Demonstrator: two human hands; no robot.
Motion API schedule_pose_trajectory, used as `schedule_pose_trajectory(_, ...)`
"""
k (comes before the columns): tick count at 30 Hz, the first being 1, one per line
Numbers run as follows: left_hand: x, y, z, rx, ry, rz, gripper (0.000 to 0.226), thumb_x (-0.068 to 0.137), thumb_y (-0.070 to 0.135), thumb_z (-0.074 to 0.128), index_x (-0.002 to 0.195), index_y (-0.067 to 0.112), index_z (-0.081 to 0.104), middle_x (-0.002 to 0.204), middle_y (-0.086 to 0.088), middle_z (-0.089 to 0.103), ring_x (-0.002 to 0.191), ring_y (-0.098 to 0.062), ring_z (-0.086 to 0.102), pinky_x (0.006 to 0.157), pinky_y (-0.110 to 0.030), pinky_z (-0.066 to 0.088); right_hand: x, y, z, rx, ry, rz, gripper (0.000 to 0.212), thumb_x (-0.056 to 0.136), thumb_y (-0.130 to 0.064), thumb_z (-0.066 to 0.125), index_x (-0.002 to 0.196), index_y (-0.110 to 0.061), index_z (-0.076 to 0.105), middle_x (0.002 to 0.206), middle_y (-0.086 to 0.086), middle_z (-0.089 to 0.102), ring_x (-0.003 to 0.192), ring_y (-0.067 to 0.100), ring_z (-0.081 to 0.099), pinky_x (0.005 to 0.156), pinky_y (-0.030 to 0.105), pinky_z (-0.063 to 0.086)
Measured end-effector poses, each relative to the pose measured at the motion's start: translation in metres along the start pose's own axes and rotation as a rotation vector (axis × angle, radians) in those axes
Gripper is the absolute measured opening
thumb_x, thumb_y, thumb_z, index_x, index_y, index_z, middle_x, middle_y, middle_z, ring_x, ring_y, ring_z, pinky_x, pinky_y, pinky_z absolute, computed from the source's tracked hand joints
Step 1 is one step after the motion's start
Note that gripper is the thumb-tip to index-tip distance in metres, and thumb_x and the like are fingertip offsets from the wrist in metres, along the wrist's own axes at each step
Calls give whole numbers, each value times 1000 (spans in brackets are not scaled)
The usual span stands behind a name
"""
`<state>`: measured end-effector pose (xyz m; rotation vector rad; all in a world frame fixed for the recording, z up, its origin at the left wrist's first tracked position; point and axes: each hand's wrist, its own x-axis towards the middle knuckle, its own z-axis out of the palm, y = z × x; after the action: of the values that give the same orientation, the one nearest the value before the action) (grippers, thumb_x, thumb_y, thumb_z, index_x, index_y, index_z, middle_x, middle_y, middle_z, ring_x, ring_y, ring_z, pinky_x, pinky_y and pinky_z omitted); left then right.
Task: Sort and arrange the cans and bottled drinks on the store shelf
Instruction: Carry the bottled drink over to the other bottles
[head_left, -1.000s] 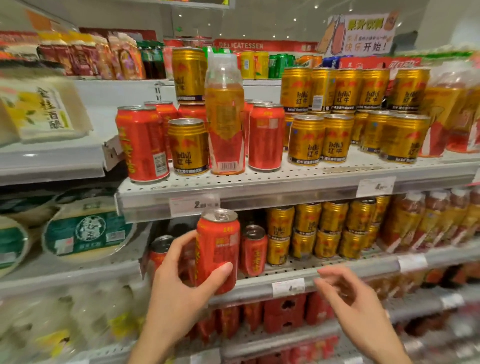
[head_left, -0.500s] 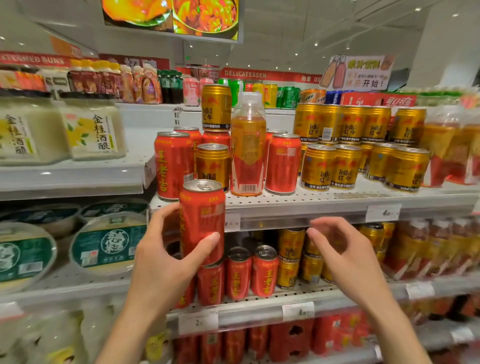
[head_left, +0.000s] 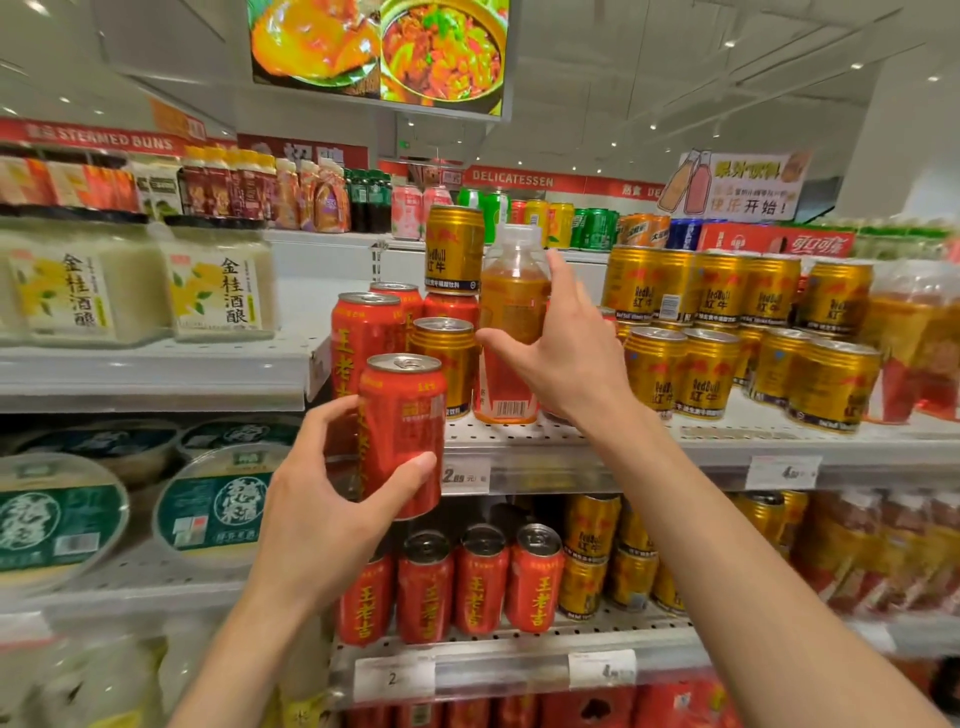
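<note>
Gripping a red can (head_left: 402, 434) upright in front of the upper shelf's edge (head_left: 597, 470), the left hand (head_left: 332, 512) curls round the can's lower half, thumb on the front face, fingers behind. The right hand (head_left: 563, 358) is spread wide at the bottled drink (head_left: 511, 325), thumb at the bottle's left side, forefinger raised beside its shoulder, the other fingers hidden behind the hand; whether any of them press the bottle cannot be told. The bottle stands upright on the upper shelf, amber with a pale cap and a barcode near its base. Just left of it stands a gold can (head_left: 444, 366), with a second gold can (head_left: 454, 249) stacked higher on red cans behind; a taller red can (head_left: 363, 332) stands at the shelf's left end, partly behind the held can. To the right of the hand, a block of gold cans (head_left: 727, 332) fills the shelf in two tiers, followed by blurred wrapped bottles (head_left: 914, 338). The lower shelf (head_left: 519, 660) carries a row of red cans (head_left: 467, 584) with more gold cans (head_left: 592, 561) to their right. White tubs (head_left: 140, 291) and round green-lidded bowls (head_left: 213, 506) occupy the neighbouring unit at left. A food screen (head_left: 379, 49) hangs overhead
</note>
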<state>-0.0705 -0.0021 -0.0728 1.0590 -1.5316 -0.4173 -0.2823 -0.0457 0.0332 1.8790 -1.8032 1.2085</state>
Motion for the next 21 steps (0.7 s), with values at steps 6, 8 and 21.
schedule_pose_trajectory(6,2,1,-2,-2,3,1,83,59,76,70,131,41,48,117,30,58,112,0,57,94,-34,47,5,9,0,97,6,-27,85,77,-60,74,144,-24,35,132,2,52,108,21,62,88,41,57)
schedule_pose_trajectory(8,2,1,-1,-3,6,-1,84,58,76,70,131,40,49,117,29,59,112,2,57,94,-33,48,4,9,2,154,-8,-47,83,78,-57,75,141,-24,32,126,0,61,105,20,65,87,42,58)
schedule_pose_trajectory(21,3,12,4,-40,19,9,74,65,64,80,128,40,49,115,28,60,105,11,57,82,-12,41,-22,25,-28,637,-49,25,70,79,-34,83,136,-27,42,107,-23,58,78,-2,70,67,17,57)
